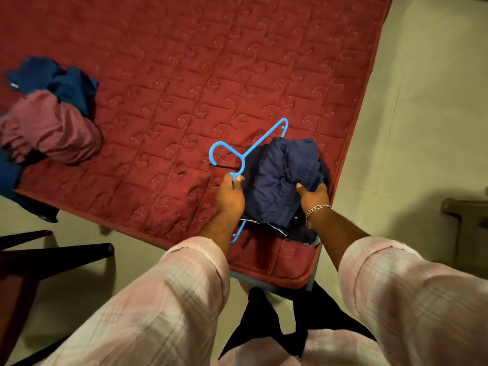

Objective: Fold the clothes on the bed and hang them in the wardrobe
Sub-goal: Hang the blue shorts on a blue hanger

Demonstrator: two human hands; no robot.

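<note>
A folded navy garment (282, 178) lies draped over a blue plastic hanger (224, 151) at the near corner of the red quilted bed (184, 75). My left hand (229, 196) grips the hanger just below its hook. At the bundle's right side, my right hand (313, 196) holds the navy cloth; a gold chain sits on that wrist. The hanger's lower arm pokes out beneath my left wrist. A pile of unfolded clothes, one maroon (50, 128) and one dark blue (60, 77), lies at the bed's left edge.
Pale tiled floor (427, 101) surrounds the bed. Dark wooden furniture legs (52, 254) stand at lower left. A dark object (464, 212) sits at the right edge. Blue cloth (15, 186) hangs over the bed's left side.
</note>
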